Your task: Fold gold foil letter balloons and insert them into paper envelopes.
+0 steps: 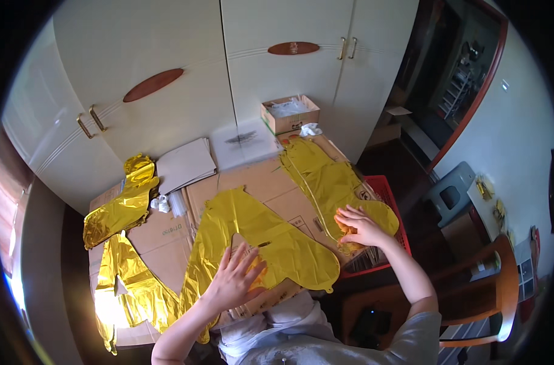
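A flat gold foil balloon (283, 240), shaped like a letter A, lies across the middle of the cardboard-covered table. My left hand (237, 274) is over its near part, fingers spread and holding nothing. To the right lies another long gold foil balloon (325, 182), also flat, its near end overlapping a red basket. My right hand (362, 230) rests at or just above that near end, fingers stretched out. Orange patches show on the foil beside both hands; whether these are reflections I cannot tell.
More gold foil balloons (122, 201) lie at the left, one catching bright glare. Grey-white sheets (186, 164) and a box of clear plastic (290, 114) stand at the back before white cabinets (289, 79). The red basket (398, 237) and a wooden chair (502, 292) are at the right.
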